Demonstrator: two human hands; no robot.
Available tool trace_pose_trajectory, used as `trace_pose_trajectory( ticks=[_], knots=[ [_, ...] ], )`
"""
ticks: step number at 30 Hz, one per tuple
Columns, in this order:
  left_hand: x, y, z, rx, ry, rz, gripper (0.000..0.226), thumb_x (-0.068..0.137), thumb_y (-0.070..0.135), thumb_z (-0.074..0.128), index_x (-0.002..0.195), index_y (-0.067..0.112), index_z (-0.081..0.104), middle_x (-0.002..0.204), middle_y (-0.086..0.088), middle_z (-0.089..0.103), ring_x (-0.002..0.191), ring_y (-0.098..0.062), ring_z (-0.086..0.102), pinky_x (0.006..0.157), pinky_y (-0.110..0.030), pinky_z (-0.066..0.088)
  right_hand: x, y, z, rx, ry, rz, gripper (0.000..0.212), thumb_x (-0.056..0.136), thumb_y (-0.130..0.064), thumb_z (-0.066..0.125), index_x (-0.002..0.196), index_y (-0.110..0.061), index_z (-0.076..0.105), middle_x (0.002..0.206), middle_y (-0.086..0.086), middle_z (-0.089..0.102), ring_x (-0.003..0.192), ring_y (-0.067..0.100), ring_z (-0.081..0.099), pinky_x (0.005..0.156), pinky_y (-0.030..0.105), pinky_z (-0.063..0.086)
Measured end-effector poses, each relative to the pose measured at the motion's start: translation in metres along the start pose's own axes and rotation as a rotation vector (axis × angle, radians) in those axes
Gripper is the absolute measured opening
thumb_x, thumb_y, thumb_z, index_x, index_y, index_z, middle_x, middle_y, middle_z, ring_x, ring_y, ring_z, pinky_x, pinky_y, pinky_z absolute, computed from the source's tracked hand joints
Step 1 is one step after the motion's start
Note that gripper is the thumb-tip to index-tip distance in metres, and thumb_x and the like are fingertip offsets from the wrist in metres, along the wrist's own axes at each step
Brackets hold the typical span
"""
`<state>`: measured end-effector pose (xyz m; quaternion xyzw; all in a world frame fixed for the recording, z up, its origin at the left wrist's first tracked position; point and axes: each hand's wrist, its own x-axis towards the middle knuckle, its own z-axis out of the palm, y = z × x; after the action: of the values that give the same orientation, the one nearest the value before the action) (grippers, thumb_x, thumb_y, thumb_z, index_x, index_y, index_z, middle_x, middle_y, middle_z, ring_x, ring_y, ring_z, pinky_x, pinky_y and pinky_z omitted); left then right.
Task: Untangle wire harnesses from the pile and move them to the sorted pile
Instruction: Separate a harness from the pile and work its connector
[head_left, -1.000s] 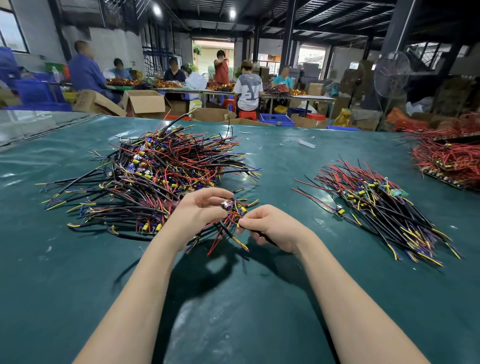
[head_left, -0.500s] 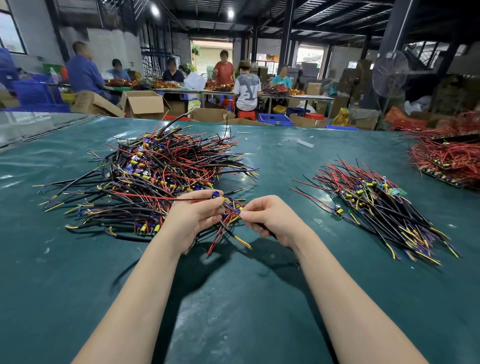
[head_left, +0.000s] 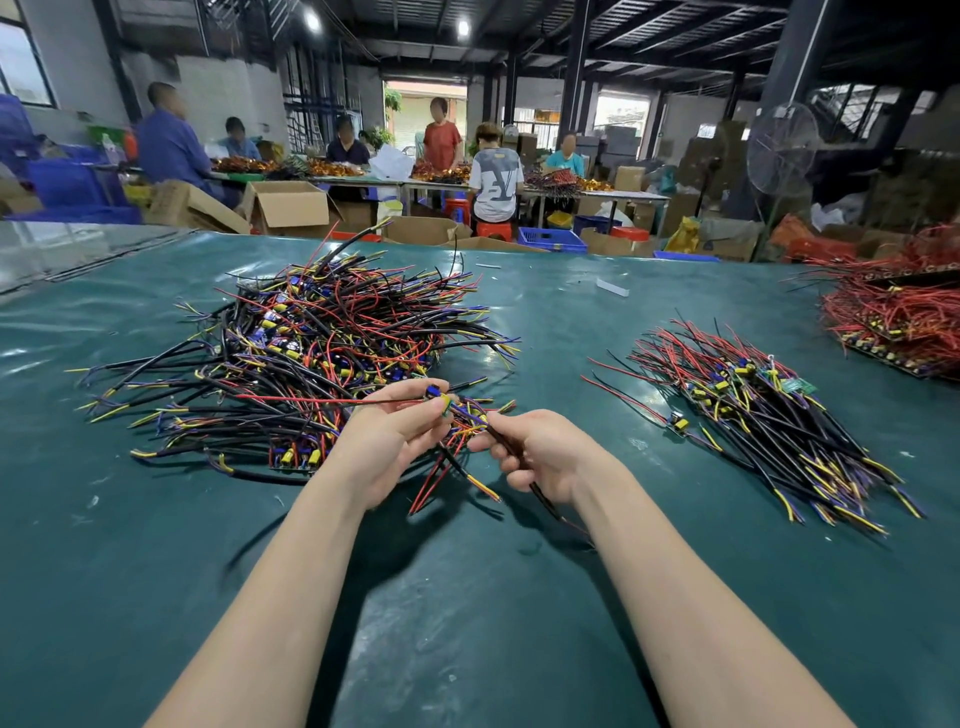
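One wire harness (head_left: 311, 400) is pinched by left hand (head_left: 395, 447) and right hand (head_left: 548, 457) fingers above the green table (head_left: 467, 623), workers (head_left: 494, 179) beyond.

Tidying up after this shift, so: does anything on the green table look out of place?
Only minor things. A white scrap lies loose on the table beyond the sorted pile, and one small board sits slightly apart at that pile's left edge. The harness held up front looks intact.
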<state>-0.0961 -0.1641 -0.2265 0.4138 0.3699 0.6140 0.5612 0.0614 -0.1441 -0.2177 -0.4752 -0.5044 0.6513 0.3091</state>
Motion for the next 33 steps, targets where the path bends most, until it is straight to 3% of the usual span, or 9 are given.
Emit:
trace_pose_trajectory(
  ticks=[3,7,12,14,17,21,24,28,33],
  knots=[
    [-0.001,0.0,0.001,0.008,-0.023,0.019,0.021,0.088,-0.008,0.049,0.085,0.008,0.063,0.07,-0.002,0.071,0.06,-0.007,0.065,0.061,-0.016,0.054,-0.001,0.0,-0.003,0.035,-0.065,0.033,0.034,0.098,-0.021,0.039,0.077,-0.007,0.061,0.056,-0.003,0.032,0.041,0.003,0.027,0.033,0.01,0.015],
    [0.0,0.0,0.004,0.028,0.012,0.05,0.018,0.089,-0.004,0.05,0.085,0.009,0.062,0.069,0.0,0.07,0.057,-0.005,0.063,0.057,-0.015,0.052,0.001,0.002,-0.006,0.13,-0.097,-0.006,0.025,0.097,-0.015,0.041,0.082,-0.009,0.06,0.056,-0.003,0.036,0.033,0.0,0.03,0.032,0.008,0.016],
    [0.002,-0.001,0.005,0.165,0.072,0.114,0.017,0.091,0.0,0.051,0.087,0.014,0.061,0.066,0.008,0.071,0.06,0.001,0.063,0.058,-0.011,0.05,0.004,0.004,-0.005,0.035,-0.113,-0.129,0.026,0.097,-0.014,0.042,0.083,-0.009,0.063,0.047,-0.007,0.039,0.032,-0.001,0.024,0.031,0.009,0.014],
    [0.002,-0.001,0.003,0.252,0.089,0.146,0.017,0.09,0.003,0.053,0.087,0.017,0.062,0.07,0.01,0.072,0.067,0.002,0.064,0.065,-0.014,0.048,0.004,0.004,-0.005,-0.014,-0.154,-0.131,0.028,0.098,-0.017,0.041,0.082,-0.009,0.063,0.045,-0.01,0.039,0.032,-0.001,0.022,0.031,0.01,0.015],
    [0.001,-0.001,0.002,0.195,0.086,0.093,0.014,0.09,0.003,0.053,0.088,0.014,0.061,0.08,0.002,0.07,0.077,-0.012,0.066,0.079,-0.028,0.052,0.003,0.005,-0.004,-0.05,-0.194,-0.147,0.03,0.099,-0.018,0.038,0.081,-0.011,0.062,0.041,-0.012,0.037,0.032,-0.001,0.02,0.031,0.009,0.015],
    [0.001,0.001,0.003,0.036,0.115,-0.001,0.014,0.089,-0.003,0.052,0.082,0.007,0.058,0.064,0.0,0.07,0.055,-0.01,0.065,0.054,-0.022,0.056,0.003,0.007,-0.001,-0.104,-0.092,-0.252,0.022,0.095,-0.012,0.047,0.08,-0.011,0.063,0.042,-0.01,0.03,0.033,0.0,0.018,0.033,0.01,0.013],
    [0.002,0.001,0.001,0.007,0.121,-0.053,0.011,0.089,0.0,0.054,0.085,0.008,0.059,0.065,0.001,0.069,0.063,-0.013,0.062,0.054,-0.021,0.056,0.005,0.008,0.002,-0.209,0.029,-0.339,0.023,0.092,-0.012,0.054,0.072,-0.014,0.065,0.049,-0.001,0.024,0.034,0.003,0.017,0.036,0.011,0.011],
    [0.002,0.0,-0.005,0.116,0.091,-0.096,0.011,0.091,0.007,0.054,0.093,0.014,0.061,0.08,-0.003,0.067,0.073,-0.019,0.063,0.06,-0.023,0.057,0.007,0.01,0.003,-0.226,0.056,-0.359,0.024,0.091,-0.015,0.056,0.069,-0.013,0.065,0.044,-0.006,0.025,0.036,0.005,0.016,0.036,0.012,0.012],
    [0.0,0.003,-0.003,0.008,0.073,-0.113,0.012,0.09,0.0,0.052,0.088,0.009,0.06,0.07,-0.007,0.067,0.056,-0.013,0.067,0.051,-0.021,0.055,0.008,0.011,0.002,-0.098,-0.017,-0.317,0.025,0.092,-0.009,0.051,0.069,-0.008,0.062,0.043,-0.005,0.031,0.034,0.003,0.021,0.037,0.011,0.016]
  ],
)
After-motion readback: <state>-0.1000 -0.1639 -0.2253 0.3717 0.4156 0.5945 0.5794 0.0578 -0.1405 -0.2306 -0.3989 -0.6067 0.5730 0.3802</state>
